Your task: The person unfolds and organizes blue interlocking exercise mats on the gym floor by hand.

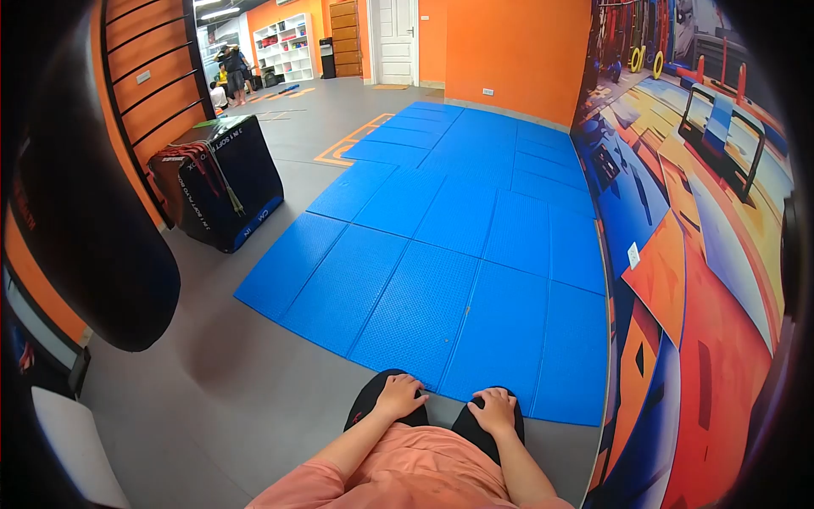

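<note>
My left hand rests on my left knee, fingers spread loosely over the black trousers. On the other knee lies my right hand, its fingers also apart and draped over the fabric. Neither hand holds anything. Just beyond my knees begins the floor covering of blue foam mats, laid edge to edge with their seams showing. The lower part of my salmon-coloured shirt is in view between my forearms.
A black soft plyo box with straps on top stands left of the mats. Nearer hangs a dark punching bag. Wall bars line the left; a printed mural wall borders the right. People are far back, by a white shelf.
</note>
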The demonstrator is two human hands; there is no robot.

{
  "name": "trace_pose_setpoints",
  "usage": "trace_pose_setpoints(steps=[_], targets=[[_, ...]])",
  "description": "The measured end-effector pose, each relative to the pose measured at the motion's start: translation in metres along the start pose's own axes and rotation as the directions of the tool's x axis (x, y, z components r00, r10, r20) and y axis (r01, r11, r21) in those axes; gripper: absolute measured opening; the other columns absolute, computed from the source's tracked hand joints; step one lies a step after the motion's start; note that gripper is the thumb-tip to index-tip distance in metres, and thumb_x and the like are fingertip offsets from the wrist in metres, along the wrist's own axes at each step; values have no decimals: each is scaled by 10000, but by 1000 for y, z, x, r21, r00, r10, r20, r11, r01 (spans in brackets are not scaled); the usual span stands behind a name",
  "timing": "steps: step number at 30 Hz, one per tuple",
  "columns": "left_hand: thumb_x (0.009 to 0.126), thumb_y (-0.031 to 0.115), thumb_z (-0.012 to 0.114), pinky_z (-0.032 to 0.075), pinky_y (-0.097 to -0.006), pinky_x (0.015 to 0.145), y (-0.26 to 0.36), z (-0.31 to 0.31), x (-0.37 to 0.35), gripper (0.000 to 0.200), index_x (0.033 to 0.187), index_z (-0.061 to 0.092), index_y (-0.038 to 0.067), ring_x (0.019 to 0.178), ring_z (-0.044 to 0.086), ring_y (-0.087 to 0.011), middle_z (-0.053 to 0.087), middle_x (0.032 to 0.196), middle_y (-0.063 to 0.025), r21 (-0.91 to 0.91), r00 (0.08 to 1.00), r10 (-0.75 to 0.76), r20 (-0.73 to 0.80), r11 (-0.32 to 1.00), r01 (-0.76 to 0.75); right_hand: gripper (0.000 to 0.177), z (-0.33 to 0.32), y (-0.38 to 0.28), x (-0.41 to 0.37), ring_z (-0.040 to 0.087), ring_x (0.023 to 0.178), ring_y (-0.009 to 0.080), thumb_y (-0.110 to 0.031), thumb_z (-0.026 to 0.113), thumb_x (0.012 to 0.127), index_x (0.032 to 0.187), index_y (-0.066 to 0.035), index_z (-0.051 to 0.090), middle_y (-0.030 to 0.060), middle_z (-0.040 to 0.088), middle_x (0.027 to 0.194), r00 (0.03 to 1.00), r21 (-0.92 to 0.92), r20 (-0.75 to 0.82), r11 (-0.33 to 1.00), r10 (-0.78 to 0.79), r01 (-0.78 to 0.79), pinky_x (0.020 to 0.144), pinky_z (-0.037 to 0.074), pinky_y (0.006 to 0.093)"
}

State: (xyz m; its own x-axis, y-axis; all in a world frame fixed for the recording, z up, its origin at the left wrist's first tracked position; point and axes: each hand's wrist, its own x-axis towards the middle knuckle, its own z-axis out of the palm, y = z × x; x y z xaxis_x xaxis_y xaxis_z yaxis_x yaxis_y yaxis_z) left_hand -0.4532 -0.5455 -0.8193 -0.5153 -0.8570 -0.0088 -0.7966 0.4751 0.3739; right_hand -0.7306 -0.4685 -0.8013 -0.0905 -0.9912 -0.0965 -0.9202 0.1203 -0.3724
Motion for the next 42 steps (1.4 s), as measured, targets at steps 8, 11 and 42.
trace_pose_setpoints(steps=[8, 11, 42], targets=[[928, 469, 640, 379, -426, 1028, 0, 1, 0, 397, 1112, 725, 127, 1225, 559, -288, 670, 1194, -105, -9, 1000, -3, -27, 1000, 3, 341, 4, 2, -1, 472, 1330, 229, -442, 696, 891, 1133, -207, 744, 29, 653, 1290, 1000, 10, -26, 1000, -10, 10, 1091, 294, 447], [931, 458, 634, 375, -427, 1023, 1, 0, -1, 416, 1118, 723, 97, 1246, 550, -286, 671, 1206, -106, -20, 1000, 1, -17, 1000, -1, 342, 4, 3, -1, 479, 1322, 230, -440, 699, 887, 1131, -204, 744, 32, 656, 1281, 1000, 21, -29, 1000, -11, 12, 1084, 300, 448], [850, 392, 703, 313, -481, 1067, 5, -7, -4, 322, 1021, 749, 123, 1281, 485, -289, 626, 1232, -101, -8, 999, 39, -8, 999, -39, 1042, 111, 226, -4, 470, 1321, 463, -428, 757, 814, 1592, -80, 157, 200, 298, 1567, 744, 691, 434, -718, 508, 88, 1099, 430, 604]])
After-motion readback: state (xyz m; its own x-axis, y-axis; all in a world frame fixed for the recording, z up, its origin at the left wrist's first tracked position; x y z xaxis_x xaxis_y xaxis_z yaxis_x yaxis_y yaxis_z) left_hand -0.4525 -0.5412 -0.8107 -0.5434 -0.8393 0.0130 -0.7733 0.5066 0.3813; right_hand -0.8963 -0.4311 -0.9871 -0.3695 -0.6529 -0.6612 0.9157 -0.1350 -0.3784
